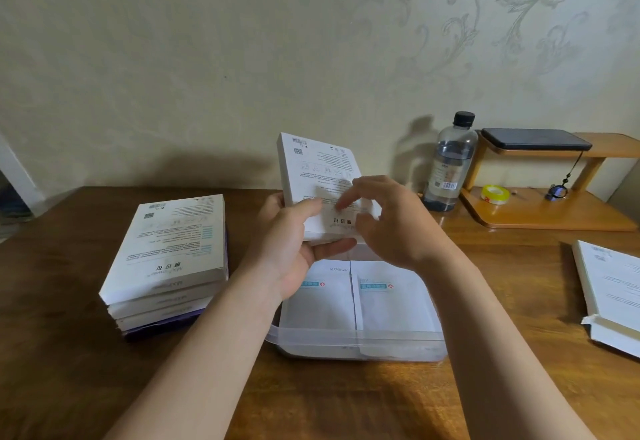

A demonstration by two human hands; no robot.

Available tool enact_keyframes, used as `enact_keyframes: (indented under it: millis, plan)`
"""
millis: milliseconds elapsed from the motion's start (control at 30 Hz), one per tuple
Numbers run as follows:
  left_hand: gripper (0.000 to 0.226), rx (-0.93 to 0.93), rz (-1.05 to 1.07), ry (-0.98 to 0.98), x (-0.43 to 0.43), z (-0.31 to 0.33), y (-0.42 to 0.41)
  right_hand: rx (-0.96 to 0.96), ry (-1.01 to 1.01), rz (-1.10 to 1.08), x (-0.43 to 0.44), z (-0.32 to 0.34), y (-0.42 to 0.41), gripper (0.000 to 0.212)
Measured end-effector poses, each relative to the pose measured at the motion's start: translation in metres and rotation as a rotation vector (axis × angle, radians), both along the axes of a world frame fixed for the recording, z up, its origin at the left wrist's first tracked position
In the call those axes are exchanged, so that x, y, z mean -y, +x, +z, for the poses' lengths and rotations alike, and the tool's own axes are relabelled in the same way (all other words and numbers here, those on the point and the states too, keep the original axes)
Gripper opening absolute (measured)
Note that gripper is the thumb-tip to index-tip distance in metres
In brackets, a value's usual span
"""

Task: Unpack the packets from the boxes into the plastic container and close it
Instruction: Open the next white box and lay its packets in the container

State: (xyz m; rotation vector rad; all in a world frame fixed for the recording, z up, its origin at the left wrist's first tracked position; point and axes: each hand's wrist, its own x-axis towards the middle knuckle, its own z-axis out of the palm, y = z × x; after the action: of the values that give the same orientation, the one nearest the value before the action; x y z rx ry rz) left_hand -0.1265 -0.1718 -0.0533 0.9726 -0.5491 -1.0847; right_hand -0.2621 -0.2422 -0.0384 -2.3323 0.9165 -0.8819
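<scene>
My left hand (294, 242) grips the lower left corner of a white box (318, 169), tilted upright above the clear plastic container (356, 342). The fingers of my right hand (388, 221) are curled at the box's near end, touching its flap; a firm hold is not plain. Inside the container lie two white packets (391, 304) side by side, each with a teal label. A stack of several more white boxes (169, 259) sits on the table to the left. No lid for the container shows.
An opened flat box (609, 294) lies at the right edge of the wooden table (69, 353). At the back right stand a water bottle (450, 166) and a small wooden shelf (547, 211) with a tape roll (495, 194) and a dark phone (533, 139).
</scene>
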Motion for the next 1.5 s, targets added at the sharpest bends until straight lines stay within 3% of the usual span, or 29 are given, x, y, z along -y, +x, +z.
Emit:
enact_keyframes:
  millis: [267,633,1500]
  plan:
    - [0.023,0.01,0.005,0.015,-0.001,-0.001,0.002,-0.058,-0.027,-0.036,0.001,-0.004,0.005,0.024]
    - [0.027,0.009,0.0,0.03,-0.003,0.0,0.001,0.08,-0.029,-0.088,0.004,-0.01,0.009,0.008]
    - [0.024,0.01,0.004,0.043,-0.004,0.001,0.001,-0.065,-0.141,-0.042,0.003,-0.011,0.011,0.006]
